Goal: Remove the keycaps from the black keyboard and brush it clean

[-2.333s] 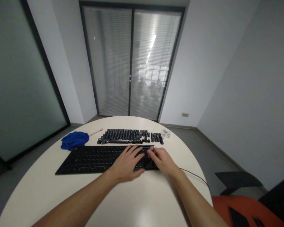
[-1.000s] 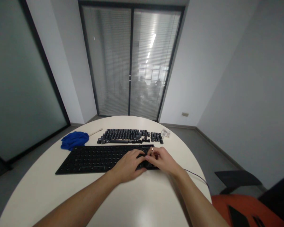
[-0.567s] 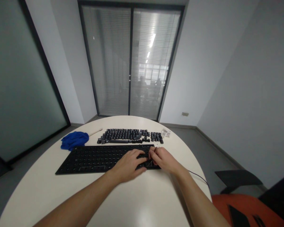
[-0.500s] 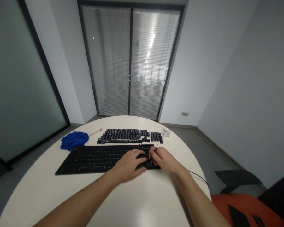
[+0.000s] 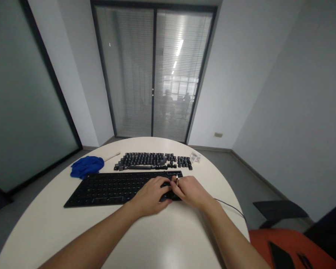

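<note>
A black keyboard [image 5: 109, 186] with its keycaps off lies flat before me. My left hand [image 5: 152, 195] rests on its right part, fingers spread and thumb near the front edge. Right beside it, over the keyboard's right end, my right hand [image 5: 188, 189] is closed, its fingertips pinched together. A small shiny metal piece [image 5: 177, 180] shows at those fingers; its kind is too small to make out. The spot under my right fingertips is hidden. Behind the keyboard, loose black keycaps [image 5: 145, 160] lie in rows in keyboard order.
A blue cloth [image 5: 87, 166] lies at the keyboard's far left, beside a thin pale brush-like stick [image 5: 112, 156]. A small clear plastic item [image 5: 195, 157] sits right of the keycaps. The cable [image 5: 229, 206] runs over the right table edge, near an orange chair [image 5: 285, 243].
My right hand has shifted slightly left, closer to my left hand, and turned a little. The shiny metal piece now shows at its fingers. My left hand stays in place.
</note>
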